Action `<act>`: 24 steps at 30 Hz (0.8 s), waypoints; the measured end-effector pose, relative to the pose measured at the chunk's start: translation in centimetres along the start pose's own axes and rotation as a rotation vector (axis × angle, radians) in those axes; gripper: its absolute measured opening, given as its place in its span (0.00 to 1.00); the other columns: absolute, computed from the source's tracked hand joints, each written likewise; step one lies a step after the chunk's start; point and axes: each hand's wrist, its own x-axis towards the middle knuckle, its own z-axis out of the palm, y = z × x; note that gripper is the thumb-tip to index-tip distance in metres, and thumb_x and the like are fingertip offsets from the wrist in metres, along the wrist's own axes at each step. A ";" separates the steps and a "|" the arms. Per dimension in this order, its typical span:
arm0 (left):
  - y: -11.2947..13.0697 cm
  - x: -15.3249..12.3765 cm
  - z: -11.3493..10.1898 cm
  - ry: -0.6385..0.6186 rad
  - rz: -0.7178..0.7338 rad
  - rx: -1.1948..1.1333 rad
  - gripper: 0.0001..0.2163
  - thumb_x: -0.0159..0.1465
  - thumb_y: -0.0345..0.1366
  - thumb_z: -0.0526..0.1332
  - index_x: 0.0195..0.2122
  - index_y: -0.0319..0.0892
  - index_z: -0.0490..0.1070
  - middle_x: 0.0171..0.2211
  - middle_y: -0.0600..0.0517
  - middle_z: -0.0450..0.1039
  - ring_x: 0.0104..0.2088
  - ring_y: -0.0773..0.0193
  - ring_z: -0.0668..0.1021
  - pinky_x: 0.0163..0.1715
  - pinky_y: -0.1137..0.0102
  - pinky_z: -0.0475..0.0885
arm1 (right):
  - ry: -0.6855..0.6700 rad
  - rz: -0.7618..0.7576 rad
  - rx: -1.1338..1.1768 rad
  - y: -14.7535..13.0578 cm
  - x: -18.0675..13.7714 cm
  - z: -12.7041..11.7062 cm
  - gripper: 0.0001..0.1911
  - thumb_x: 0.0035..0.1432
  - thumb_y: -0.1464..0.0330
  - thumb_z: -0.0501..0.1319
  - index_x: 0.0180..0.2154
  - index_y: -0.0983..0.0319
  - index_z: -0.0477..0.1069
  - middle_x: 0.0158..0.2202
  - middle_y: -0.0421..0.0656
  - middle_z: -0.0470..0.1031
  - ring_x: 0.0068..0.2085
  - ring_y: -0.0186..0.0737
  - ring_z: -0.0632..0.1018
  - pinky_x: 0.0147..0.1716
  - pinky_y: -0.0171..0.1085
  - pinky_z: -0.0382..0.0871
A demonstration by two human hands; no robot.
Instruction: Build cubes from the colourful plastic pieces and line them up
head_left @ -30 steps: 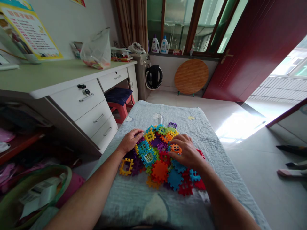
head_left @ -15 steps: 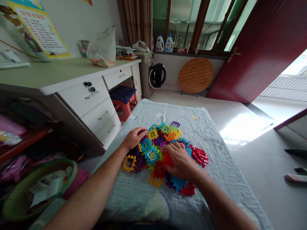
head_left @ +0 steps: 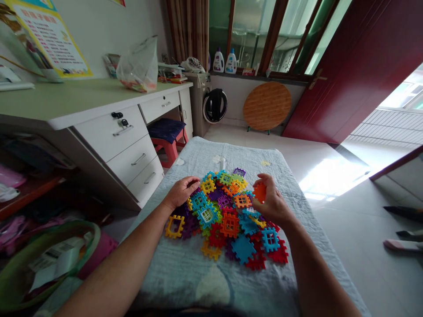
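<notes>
A heap of colourful plastic interlocking tiles (head_left: 207,215) with notched edges lies in front of me, several of them with window-like frames. My right hand (head_left: 271,200) is above the heap's right side, its fingers closed round an orange tile (head_left: 260,193). At the left edge of the heap rests my left hand (head_left: 181,191), thumb and fingers loosely apart, with nothing visible in it. A yellow tile with a square hole (head_left: 175,226) lies just below that hand. Nearest to me on the heap is a solid blue tile (head_left: 243,248).
A pale blue cloth (head_left: 211,152) covers the low table under the tiles. To the left stand a desk with drawers (head_left: 127,132), a stool (head_left: 167,132) and a tub (head_left: 89,255). Beyond are a washing machine (head_left: 200,105) and a round wooden tabletop (head_left: 267,105).
My right hand has lifted from the middle of the heap and moved right and away from me with the orange tile, uncovering tiles beneath. My left hand has hardly moved.
</notes>
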 end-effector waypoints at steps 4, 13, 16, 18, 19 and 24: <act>-0.1 0.0 0.1 0.003 0.005 0.008 0.20 0.60 0.50 0.54 0.43 0.41 0.73 0.42 0.49 0.77 0.43 0.57 0.77 0.46 0.67 0.69 | -0.059 -0.026 -0.050 0.5 0.2 0.2 0.23 0.45 0.73 0.58 0.45 0.59 0.58 0.40 0.44 0.69 0.41 0.42 0.71 0.44 0.42 0.65; -0.4 0.1 0.1 -0.004 0.025 0.012 0.18 0.60 0.48 0.55 0.42 0.41 0.73 0.42 0.48 0.76 0.42 0.58 0.77 0.46 0.67 0.70 | -0.350 -0.189 -0.132 0.5 0.3 2.4 0.26 0.46 0.75 0.55 0.49 0.57 0.63 0.51 0.45 0.68 0.52 0.46 0.65 0.51 0.47 0.58; -0.3 0.1 0.1 -0.010 0.025 0.018 0.17 0.60 0.48 0.55 0.42 0.42 0.73 0.42 0.49 0.76 0.42 0.58 0.77 0.45 0.67 0.70 | -0.309 -0.132 -0.133 1.0 0.3 2.4 0.27 0.48 0.72 0.56 0.52 0.59 0.60 0.53 0.48 0.65 0.52 0.46 0.67 0.51 0.45 0.59; -0.2 0.1 0.1 -0.012 0.022 0.022 0.17 0.60 0.48 0.55 0.42 0.42 0.73 0.42 0.49 0.76 0.42 0.58 0.77 0.45 0.67 0.70 | -0.277 -0.080 -0.180 1.0 0.3 2.2 0.25 0.49 0.70 0.57 0.51 0.61 0.61 0.50 0.50 0.66 0.51 0.47 0.67 0.50 0.46 0.60; -0.1 0.0 0.1 -0.012 0.021 0.022 0.17 0.60 0.47 0.55 0.42 0.42 0.73 0.42 0.49 0.76 0.42 0.58 0.77 0.45 0.67 0.70 | -0.271 -0.062 -0.204 1.0 0.3 2.1 0.23 0.49 0.69 0.58 0.50 0.61 0.63 0.48 0.49 0.68 0.50 0.48 0.68 0.49 0.46 0.60; 0.0 0.0 0.1 -0.011 0.021 0.014 0.17 0.60 0.47 0.55 0.42 0.42 0.73 0.41 0.49 0.76 0.42 0.58 0.77 0.45 0.66 0.71 | -0.300 -0.065 -0.212 1.0 0.4 1.8 0.18 0.48 0.69 0.59 0.44 0.60 0.67 0.42 0.46 0.72 0.46 0.47 0.69 0.48 0.46 0.60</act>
